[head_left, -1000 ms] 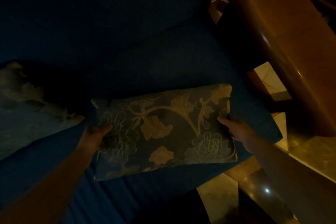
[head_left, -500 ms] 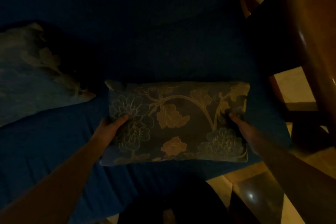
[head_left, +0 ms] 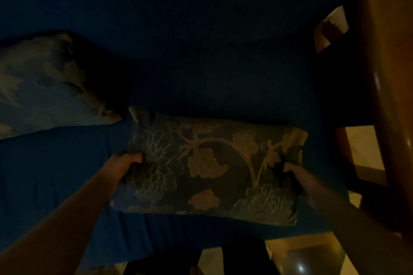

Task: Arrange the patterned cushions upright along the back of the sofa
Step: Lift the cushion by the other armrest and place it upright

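While the room is lying in dim light, a person is holding a floral cushion (head_left: 210, 169) by its two short ends over the near part of the blue sofa (head_left: 55, 185) seat. Each grip is closing on fabric: the left hand (head_left: 125, 163) is pinching the left edge, the right hand (head_left: 299, 178) is clutching the right edge. A second patterned cushion (head_left: 44, 87) is leaning at the far left. A wooden chair (head_left: 386, 96) is standing right.
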